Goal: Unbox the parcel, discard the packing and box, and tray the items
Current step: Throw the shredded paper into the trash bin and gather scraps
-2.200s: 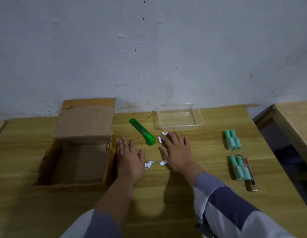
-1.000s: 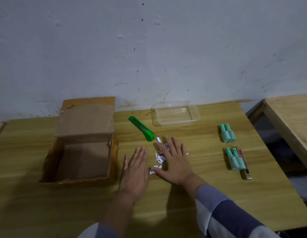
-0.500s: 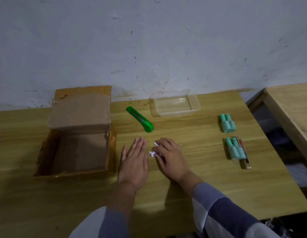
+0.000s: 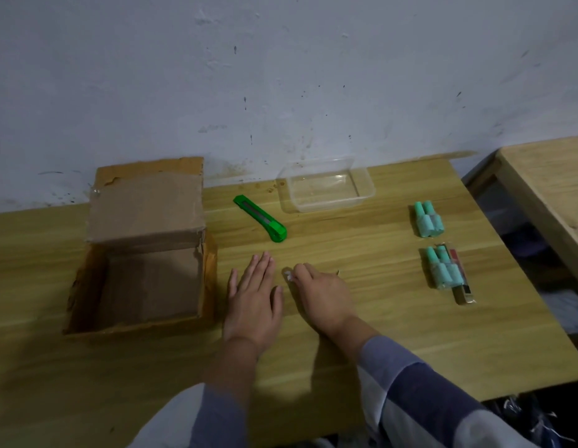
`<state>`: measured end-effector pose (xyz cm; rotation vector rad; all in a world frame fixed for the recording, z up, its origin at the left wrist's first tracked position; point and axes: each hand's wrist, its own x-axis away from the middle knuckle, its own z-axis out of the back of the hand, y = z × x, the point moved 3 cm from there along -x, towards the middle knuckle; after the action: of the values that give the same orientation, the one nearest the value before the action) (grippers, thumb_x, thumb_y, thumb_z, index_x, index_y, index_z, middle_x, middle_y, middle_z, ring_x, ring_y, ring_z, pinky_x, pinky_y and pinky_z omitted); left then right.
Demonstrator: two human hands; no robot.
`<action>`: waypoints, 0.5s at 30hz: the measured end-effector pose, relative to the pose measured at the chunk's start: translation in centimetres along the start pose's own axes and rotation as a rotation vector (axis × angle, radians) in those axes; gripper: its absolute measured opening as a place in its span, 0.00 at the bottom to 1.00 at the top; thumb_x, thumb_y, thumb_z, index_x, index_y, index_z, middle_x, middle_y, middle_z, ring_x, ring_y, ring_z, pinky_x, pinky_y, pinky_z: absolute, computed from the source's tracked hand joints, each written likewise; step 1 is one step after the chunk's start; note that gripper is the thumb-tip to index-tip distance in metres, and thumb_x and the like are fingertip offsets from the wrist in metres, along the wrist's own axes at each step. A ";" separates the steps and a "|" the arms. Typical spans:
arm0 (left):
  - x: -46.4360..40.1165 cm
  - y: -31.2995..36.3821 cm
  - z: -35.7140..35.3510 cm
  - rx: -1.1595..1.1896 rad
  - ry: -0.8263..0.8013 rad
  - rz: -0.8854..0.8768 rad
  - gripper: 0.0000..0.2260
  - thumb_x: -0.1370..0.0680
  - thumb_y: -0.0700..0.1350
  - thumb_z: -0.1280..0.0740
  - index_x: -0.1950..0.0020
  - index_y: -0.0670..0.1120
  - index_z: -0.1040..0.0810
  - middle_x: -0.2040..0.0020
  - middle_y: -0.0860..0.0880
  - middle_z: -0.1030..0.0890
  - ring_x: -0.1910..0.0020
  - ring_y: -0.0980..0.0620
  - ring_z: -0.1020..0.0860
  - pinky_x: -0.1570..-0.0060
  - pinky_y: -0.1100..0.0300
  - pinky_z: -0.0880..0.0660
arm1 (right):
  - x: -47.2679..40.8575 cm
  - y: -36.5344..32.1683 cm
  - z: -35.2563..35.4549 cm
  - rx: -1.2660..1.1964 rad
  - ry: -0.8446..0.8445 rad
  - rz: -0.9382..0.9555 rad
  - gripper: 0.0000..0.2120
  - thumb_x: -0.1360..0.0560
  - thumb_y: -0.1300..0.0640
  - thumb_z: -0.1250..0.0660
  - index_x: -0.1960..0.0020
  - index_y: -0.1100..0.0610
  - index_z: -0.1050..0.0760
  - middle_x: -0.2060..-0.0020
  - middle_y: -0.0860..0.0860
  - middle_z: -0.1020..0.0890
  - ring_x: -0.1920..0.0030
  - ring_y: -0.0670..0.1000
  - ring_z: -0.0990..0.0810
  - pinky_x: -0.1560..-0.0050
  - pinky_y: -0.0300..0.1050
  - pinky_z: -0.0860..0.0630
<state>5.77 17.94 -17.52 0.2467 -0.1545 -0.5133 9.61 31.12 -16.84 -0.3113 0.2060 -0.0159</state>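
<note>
While the cardboard box [image 4: 145, 253] sits open and apparently empty at the left of the wooden table [image 4: 362, 334], the packing that remains is a small cluster of white paper scraps [image 4: 288, 275] lying between the two hands, just in front of the green utility knife [image 4: 261, 218]. Left hand [image 4: 253, 302] — flat, fingers together and extended, palm down on the wood, touching none of the scraps as far as can be seen. Right hand [image 4: 323, 294] — fingers curled over the scraps, seemingly gathering or pinching them; how many it actually holds cannot be told. Scraps lie at the right hand's fingertips, so that hand is nearer; the box opening lies leftward, past the left hand. Likely step: collecting the loose packing for discard, with traying not yet begun. Clear plastic tray [image 4: 328, 187] stands bare at the back by the wall. Two teal bottle packs [image 4: 428, 224] [image 4: 442, 268] lie well to the right, long axes running away from the person, closer to the right hand.
</note>
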 end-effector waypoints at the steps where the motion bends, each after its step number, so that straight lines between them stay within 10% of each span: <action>1: 0.0 0.0 -0.1 -0.006 0.001 -0.001 0.29 0.23 0.57 0.63 0.22 0.52 0.53 0.22 0.57 0.54 0.24 0.60 0.59 0.25 0.51 0.63 | 0.0 0.0 0.0 -0.005 -0.018 -0.026 0.06 0.26 0.56 0.35 0.55 0.54 0.33 0.65 0.52 0.20 0.73 0.55 0.20 0.76 0.42 0.32; 5: 0.1 -0.1 -0.2 -0.037 -0.003 -0.016 0.29 0.23 0.57 0.63 0.22 0.51 0.54 0.21 0.56 0.55 0.23 0.58 0.59 0.25 0.50 0.62 | -0.2 1.2 1.5 -0.181 0.004 -0.375 0.06 0.21 0.55 0.41 0.48 0.57 0.30 0.55 0.57 0.17 0.58 0.63 0.19 0.62 0.52 0.26; 15: 0.7 1.3 0.9 -0.023 -0.130 -0.223 0.25 0.18 0.54 0.53 0.22 0.49 0.50 0.21 0.53 0.53 0.22 0.55 0.58 0.25 0.42 0.59 | 9.1 4.1 7.7 -0.194 0.291 -0.899 0.08 0.20 0.53 0.41 0.45 0.55 0.28 0.57 0.54 0.18 0.57 0.56 0.19 0.59 0.51 0.23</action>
<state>6.79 18.49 -16.29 0.2093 -0.2487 -0.7532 20.01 36.94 -12.74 -0.5750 0.3432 -0.9394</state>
